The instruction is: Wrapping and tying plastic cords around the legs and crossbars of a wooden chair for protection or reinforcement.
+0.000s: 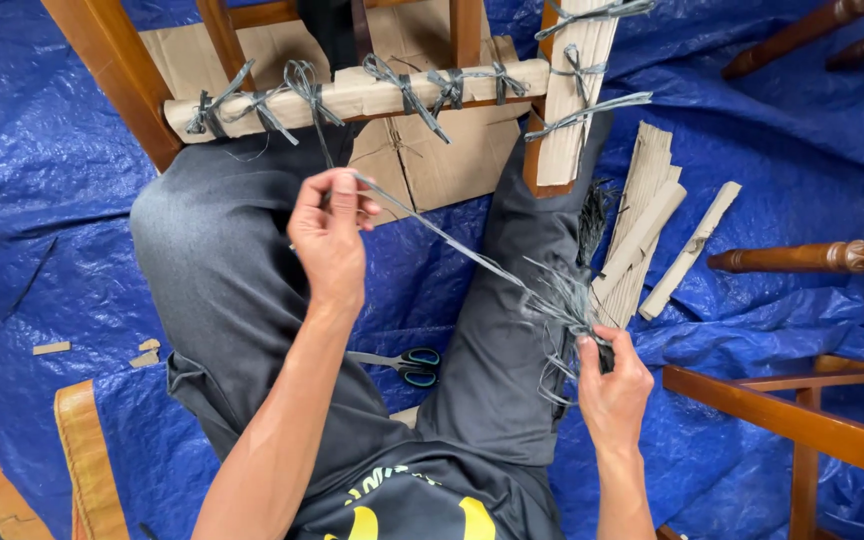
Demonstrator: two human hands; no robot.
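A bundle of grey fibre strands (562,310) is clenched in the grip of the right hand (612,385), low beside the right thigh of the seated person. One strand (452,240) is drawn taut from that bundle up to the left hand (330,232), where it is pinched between thumb and fingertips above the left knee. Blue-handled scissors (407,365) are seen lying on the blue tarpaulin (52,250) between the legs. Loose cardboard strips (652,230) are laid just right of the right knee. Farther off, a wooden chair frame (122,70) is seen, its front rail (352,95) wrapped in cardboard and bound with knotted grey ties.
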